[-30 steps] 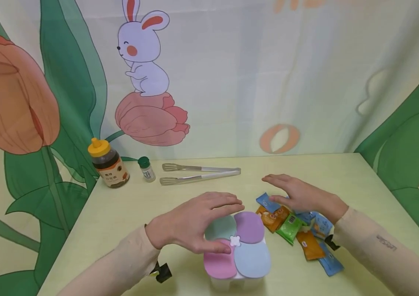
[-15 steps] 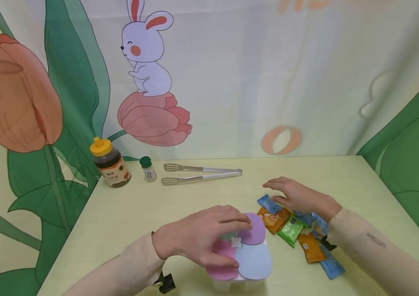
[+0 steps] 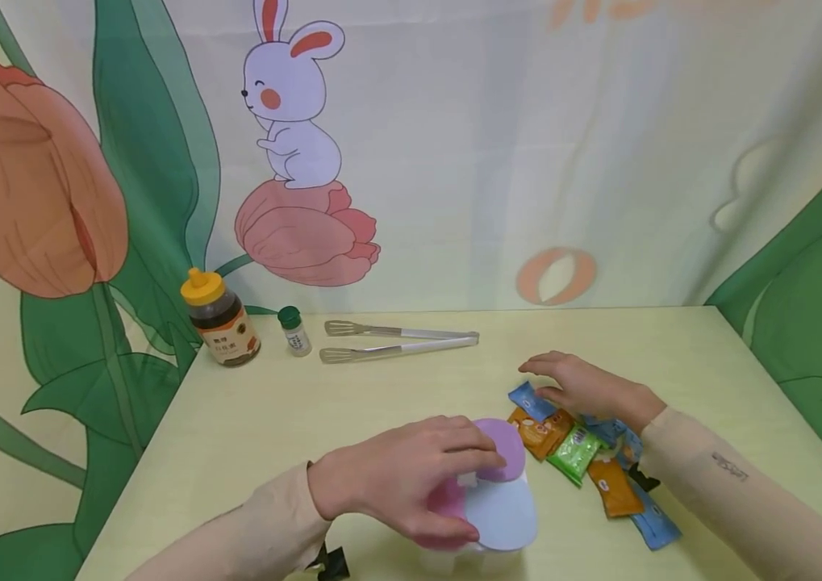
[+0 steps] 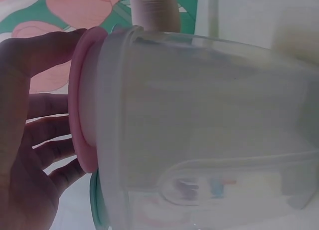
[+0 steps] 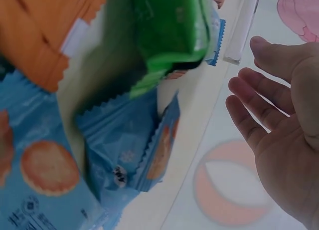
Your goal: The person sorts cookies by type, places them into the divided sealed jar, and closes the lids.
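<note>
Green table (image 3: 352, 403) — left hand (image 3: 403, 484) grips container (image 3: 486, 516); right hand (image 3: 585, 387) hovers flat, fingers relaxed, over snack packets (image 3: 573, 452).

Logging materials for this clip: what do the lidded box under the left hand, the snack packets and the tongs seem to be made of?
Box: translucent, frosted-looking plastic; light passes through its wall. Its petal lids look like matte pastel plastic, possibly silicone.
Snack packets: thin glossy printed film with serrated ends.
Tongs: probably steel, silvery and reflective.
</note>
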A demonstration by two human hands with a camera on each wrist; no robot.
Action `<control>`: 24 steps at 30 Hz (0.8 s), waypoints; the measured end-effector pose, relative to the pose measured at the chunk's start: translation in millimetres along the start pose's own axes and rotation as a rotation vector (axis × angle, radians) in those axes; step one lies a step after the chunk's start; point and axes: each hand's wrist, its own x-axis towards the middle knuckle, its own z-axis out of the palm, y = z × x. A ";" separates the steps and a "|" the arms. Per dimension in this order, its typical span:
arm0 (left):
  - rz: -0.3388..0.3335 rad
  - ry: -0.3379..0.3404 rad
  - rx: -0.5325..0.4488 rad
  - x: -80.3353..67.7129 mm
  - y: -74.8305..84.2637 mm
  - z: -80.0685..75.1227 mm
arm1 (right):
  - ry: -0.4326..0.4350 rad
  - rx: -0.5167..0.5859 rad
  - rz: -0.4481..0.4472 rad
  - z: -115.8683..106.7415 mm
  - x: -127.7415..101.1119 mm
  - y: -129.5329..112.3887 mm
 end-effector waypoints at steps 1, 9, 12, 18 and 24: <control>-0.004 -0.002 -0.009 0.2 0.6 0.3 | -0.002 0.000 0.000 -0.1 0.5 0.8; 0.022 0.004 0.051 2.2 5.7 3.3 | -0.028 0.012 0.010 3.7 5.2 7.9; 0.024 -0.008 0.055 3.3 7.8 4.3 | -0.047 0.020 0.014 6.9 5.7 9.9; 0.041 -0.030 0.092 4.8 9.4 8.6 | -0.034 0.005 -0.022 11.0 4.8 12.7; 0.056 -0.035 0.134 6.4 11.3 9.8 | -0.044 0.011 -0.032 12.4 7.1 15.9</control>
